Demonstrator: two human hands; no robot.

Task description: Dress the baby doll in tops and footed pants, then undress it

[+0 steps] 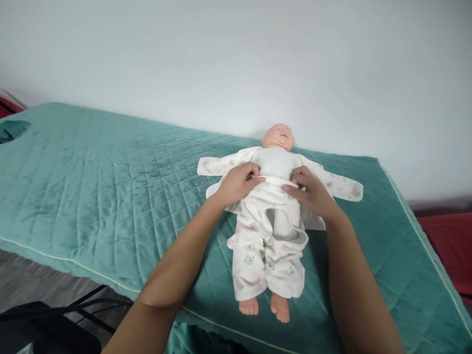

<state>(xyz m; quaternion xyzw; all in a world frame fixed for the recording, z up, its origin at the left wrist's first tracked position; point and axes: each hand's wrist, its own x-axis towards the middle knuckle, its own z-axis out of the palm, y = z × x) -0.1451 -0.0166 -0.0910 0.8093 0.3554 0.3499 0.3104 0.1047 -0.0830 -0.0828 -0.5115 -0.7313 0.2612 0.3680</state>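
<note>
"Green quilted velvet, stitched in diamonds: that's the cover (110, 196) spread under the baby doll (276, 160). How is the doll lying?"

"On its back, bare feet (249, 306) toward the person, head (277, 135) close to the pale wall (221, 59)."

"And what is it wearing?"

"White printed trousers (254, 226) on its legs, with an opening at the crotch where plain white shows through. The waistband (275, 181) crosses the doll's belly, below its plain white chest. A matching jacket (332, 184) lies open underneath the doll, one sleeve (217, 165) stretched out on either side of it; whether the doll's arms are inside I can't tell."

"The left hand (238, 184)?"

"At the doll's waist, on the left as the person looks. Thumb and curled forefinger pinch the waistband there; the thumb lies on the outside of the cloth."

"And the right hand (313, 191)?"

"Across the doll's belly from the other, at the opposite end of the same waistband. Its fingers are bent in, and with the thumb they pinch the trousers' edge. How far the tips reach inside the cloth I can't tell."

"Anything farther from the doll?"

"Well to the right of it, something red (448, 246) beyond the end of the cover. Nearer the person than the doll, far to its left, black tubes (55, 310) over a grey floor (44, 275)."
</note>
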